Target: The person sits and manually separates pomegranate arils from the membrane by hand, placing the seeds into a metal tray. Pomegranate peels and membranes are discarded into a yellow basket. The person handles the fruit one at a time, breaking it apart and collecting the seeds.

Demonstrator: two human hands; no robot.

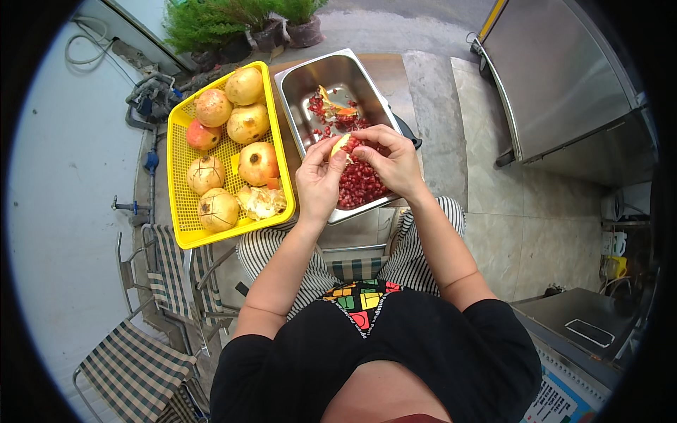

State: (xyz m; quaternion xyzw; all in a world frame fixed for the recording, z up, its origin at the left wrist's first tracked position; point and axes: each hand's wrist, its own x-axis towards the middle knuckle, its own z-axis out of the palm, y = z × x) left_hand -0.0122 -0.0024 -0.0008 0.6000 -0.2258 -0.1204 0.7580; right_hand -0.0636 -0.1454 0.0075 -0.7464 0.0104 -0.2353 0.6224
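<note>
Over the near half of a deep stainless steel pan (pixel 292 100), my left hand (pixel 322 177) grips a piece of pomegranate (pixel 341 144) by its pale rind. My right hand (pixel 389 158) meets it from the other side, thumb and fingers on the red arils of that piece. Loose pomegranate arils (pixel 360 185) are heaped in the pan below my hands. Farther back in the pan lie broken pomegranate pieces (pixel 341 112) with orange rind and scattered arils. To the left, a yellow plastic basket (pixel 290 198) holds several whole pomegranates (pixel 257 163), some with scored skin, and peeled rind scraps (pixel 262 202).
Basket and pan rest on a low brown table (pixel 389 71). A black handle-like object (pixel 406 129) shows by the pan's right side. Folding chairs with checked fabric (pixel 140 365) stand at left, potted green plants (pixel 254 21) behind, and a wheeled stainless steel cabinet (pixel 571 74) at right.
</note>
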